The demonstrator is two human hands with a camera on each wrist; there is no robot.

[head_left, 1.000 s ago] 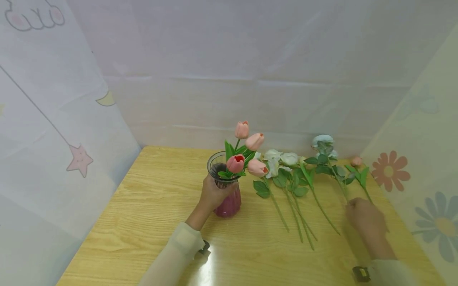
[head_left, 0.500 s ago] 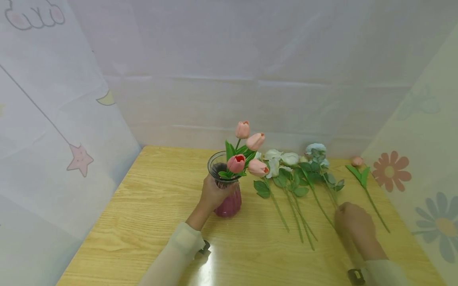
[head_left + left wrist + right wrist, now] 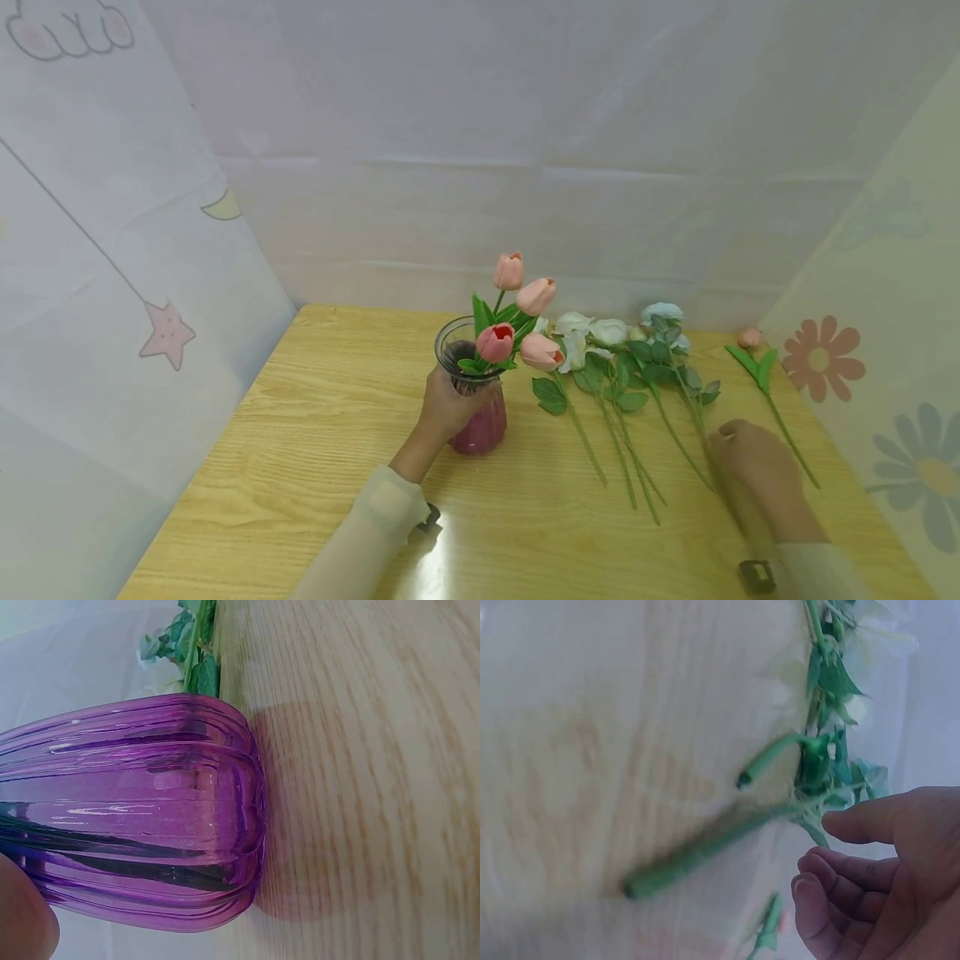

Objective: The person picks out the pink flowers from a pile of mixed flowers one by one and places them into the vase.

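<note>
My left hand (image 3: 452, 407) grips a purple ribbed glass vase (image 3: 480, 430) around its upper part. In the left wrist view the vase (image 3: 150, 802) stands on the wood table, with dark stems visible through its wall. Several pink tulips (image 3: 508, 272) lean out of the vase mouth to the right. My right hand (image 3: 761, 467) is beside the stem of a pale blue flower (image 3: 662, 314) lying on the table. Seen from the right wrist, the right hand (image 3: 877, 877) has thumb and loosely curled fingers apart, with the thick green stem (image 3: 697, 859) just beyond them.
White flowers (image 3: 607, 332) with green stems lie on the table (image 3: 300, 433) to the right of the vase. A single pink tulip (image 3: 748, 337) lies near the right edge. Patterned cloth (image 3: 480, 167) hangs behind and at both sides.
My right hand has moved left with the blue flower, laid it among the other flowers, let go of its stem and shifted slightly right. The left hand and vase stay in place.
</note>
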